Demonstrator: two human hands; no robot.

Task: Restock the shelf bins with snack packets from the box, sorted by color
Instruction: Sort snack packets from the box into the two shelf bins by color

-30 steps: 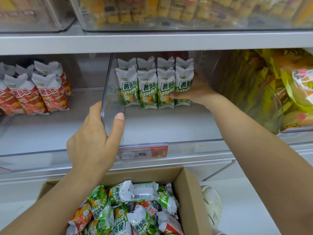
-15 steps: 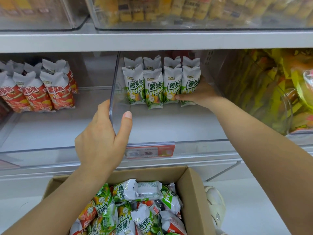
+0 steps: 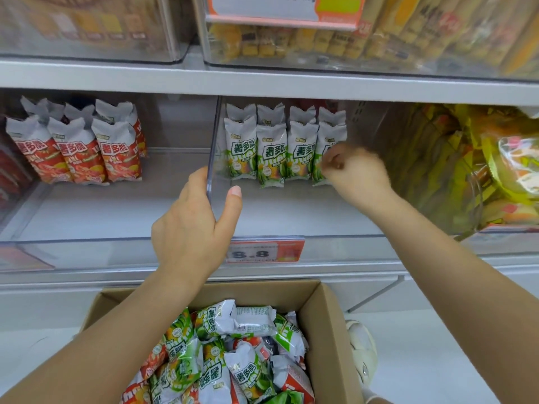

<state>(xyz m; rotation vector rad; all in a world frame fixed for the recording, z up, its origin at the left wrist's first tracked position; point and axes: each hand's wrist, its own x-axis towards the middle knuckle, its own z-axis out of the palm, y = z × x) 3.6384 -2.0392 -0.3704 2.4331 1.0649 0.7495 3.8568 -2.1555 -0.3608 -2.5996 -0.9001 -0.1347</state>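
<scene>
Snack packets [image 3: 233, 354], green and red mixed, fill the cardboard box [image 3: 326, 330] at lower centre. Above it, the left hand [image 3: 192, 228] grips the clear bin divider [image 3: 212, 153], thumb and fingers either side. Further back, the right hand [image 3: 354, 170] (blurred) has curled fingers just beside the rightmost green packets [image 3: 284, 150]; whether they hold anything is unclear. Red packets [image 3: 78, 150] stand at left.

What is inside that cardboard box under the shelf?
The cardboard box holds a loose heap of green snack packets mixed with red ones. The left arm covers its left part; deeper layers cannot be seen.
</scene>
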